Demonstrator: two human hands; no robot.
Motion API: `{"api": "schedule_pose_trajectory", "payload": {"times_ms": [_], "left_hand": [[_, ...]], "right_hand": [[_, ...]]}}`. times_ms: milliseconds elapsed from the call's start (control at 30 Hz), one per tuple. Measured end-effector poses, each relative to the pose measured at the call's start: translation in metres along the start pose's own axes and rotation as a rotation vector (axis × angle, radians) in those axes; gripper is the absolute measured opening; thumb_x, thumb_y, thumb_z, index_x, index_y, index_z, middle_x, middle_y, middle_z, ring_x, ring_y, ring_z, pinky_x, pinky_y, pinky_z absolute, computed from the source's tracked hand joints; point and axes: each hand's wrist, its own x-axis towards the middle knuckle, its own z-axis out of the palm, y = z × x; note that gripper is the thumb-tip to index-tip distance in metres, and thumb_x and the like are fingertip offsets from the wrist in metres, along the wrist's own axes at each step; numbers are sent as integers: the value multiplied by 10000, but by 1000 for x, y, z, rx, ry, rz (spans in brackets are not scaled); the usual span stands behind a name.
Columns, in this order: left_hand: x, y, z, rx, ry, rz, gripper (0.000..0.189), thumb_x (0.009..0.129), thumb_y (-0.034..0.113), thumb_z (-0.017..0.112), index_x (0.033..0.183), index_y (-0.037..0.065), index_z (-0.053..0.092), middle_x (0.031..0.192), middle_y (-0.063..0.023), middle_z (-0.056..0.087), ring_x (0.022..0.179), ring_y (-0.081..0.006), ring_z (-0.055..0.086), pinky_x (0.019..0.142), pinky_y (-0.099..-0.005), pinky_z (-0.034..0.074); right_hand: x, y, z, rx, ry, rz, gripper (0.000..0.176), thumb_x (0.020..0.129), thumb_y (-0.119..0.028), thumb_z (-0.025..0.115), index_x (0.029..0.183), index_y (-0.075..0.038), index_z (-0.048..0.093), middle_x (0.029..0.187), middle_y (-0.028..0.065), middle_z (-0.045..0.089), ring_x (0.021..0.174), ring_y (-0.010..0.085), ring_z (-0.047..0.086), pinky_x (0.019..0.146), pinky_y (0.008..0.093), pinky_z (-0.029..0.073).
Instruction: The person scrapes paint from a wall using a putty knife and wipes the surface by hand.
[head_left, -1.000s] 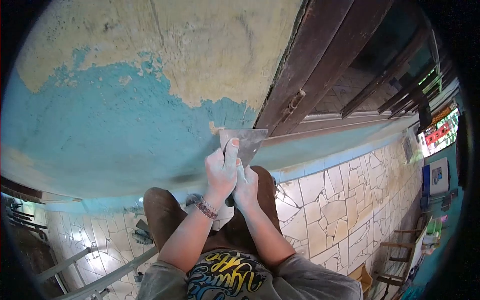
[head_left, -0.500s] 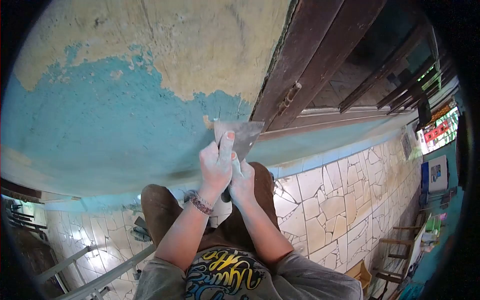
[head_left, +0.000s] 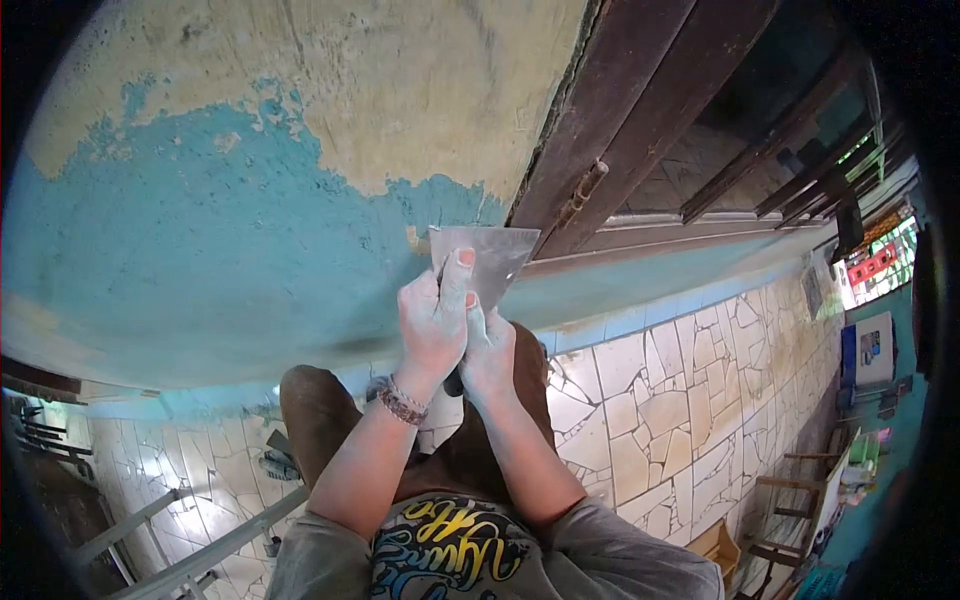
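Observation:
A wide metal scraper [head_left: 490, 262] is held in both hands, its straight edge toward the wall [head_left: 280, 230] beside the brown door frame. My left hand [head_left: 432, 318], with a bracelet at the wrist, grips the scraper with a finger laid on the blade. My right hand [head_left: 488, 352] is wrapped round the dark handle, its thumb against the left hand. Both are dusted white. Turquoise paint covers the lower wall; above it a pale yellowish surface shows, with a ragged boundary between them.
The dark wooden frame [head_left: 625, 110] has a hinge [head_left: 582, 193]. Irregular stone tiles [head_left: 650, 420] cover the floor. Metal rails [head_left: 215, 545] stand at the lower left, and a wooden chair [head_left: 790, 510] at the lower right.
Both hands and the scraper have moved slightly up the wall, and the blade has turned so that more of its face shows. The grip looks the same.

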Motion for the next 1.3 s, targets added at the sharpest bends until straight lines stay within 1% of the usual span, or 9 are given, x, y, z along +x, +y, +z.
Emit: {"api": "schedule_pose_trajectory", "payload": {"times_ms": [200, 433, 600, 767, 867, 1067, 1167, 1233, 1300], "left_hand": [[8, 6, -1, -50, -6, -68, 462, 920, 347, 564, 684, -48, 602, 558, -155, 562, 485, -229, 561, 474, -342, 407], [3, 2, 5, -177, 34, -90, 422, 926, 309, 559, 683, -29, 621, 532, -126, 545, 462, -224, 532, 473, -340, 412], [4, -9, -5, 73, -32, 246, 205, 885, 135, 582, 1050, 25, 632, 619, -122, 545, 505, -230, 535, 459, -348, 404], [5, -14, 1, -37, -50, 137, 336, 879, 92, 575, 1215, 75, 570, 641, -126, 521, 516, -244, 528, 443, -366, 386], [12, -9, -2, 98, -29, 350, 269, 906, 155, 565, 1152, 49, 600, 611, -137, 518, 498, -252, 526, 446, -370, 386], [8, 0, -2, -50, -25, 178, 226, 922, 211, 561, 989, 12, 644, 569, -142, 505, 477, -258, 520, 447, -370, 384], [15, 21, -5, -15, -5, 154, 316, 926, 267, 562, 809, -15, 646, 537, -145, 501, 461, -238, 519, 449, -366, 381], [13, 30, -6, -81, -16, -35, 410, 924, 311, 566, 706, -32, 622, 519, -146, 501, 455, -217, 519, 451, -361, 379], [13, 30, -5, -98, 0, -31, 439, 914, 341, 579, 705, -43, 615, 525, -150, 508, 465, -198, 528, 453, -350, 382]], "right_hand": [[1, -8, -2, -189, 13, -29, 397, 953, -303, 530, 982, 87, 600, 831, 125, 650, 788, 113, 545, 703, 298, 462], [1, 15, 0, -16, 58, -68, 392, 954, -304, 527, 985, 78, 606, 872, 138, 651, 830, 138, 555, 744, 306, 456], [1, -4, 3, -14, 15, -51, 391, 955, -301, 527, 1001, 78, 611, 905, 127, 650, 851, 140, 556, 764, 296, 455], [2, -1, 3, -7, 47, -117, 386, 950, -299, 539, 1002, 77, 610, 894, 119, 644, 853, 135, 552, 760, 288, 454], [3, -14, 5, 38, 20, -114, 397, 950, -309, 538, 1005, 77, 609, 886, 117, 641, 853, 136, 552, 760, 294, 455], [0, -9, 6, -44, 60, -132, 423, 946, -339, 537, 1009, 73, 606, 886, 137, 646, 850, 143, 556, 755, 305, 456], [2, -22, 5, -50, 39, -91, 430, 944, -335, 539, 998, 87, 601, 888, 151, 649, 837, 145, 554, 741, 310, 456], [2, -9, 12, 53, 81, -121, 435, 942, -332, 541, 983, 97, 596, 881, 152, 646, 824, 143, 548, 730, 313, 455], [2, -14, 9, -26, 72, -168, 433, 942, -329, 542, 974, 99, 596, 881, 141, 644, 821, 136, 542, 723, 311, 453]]}}
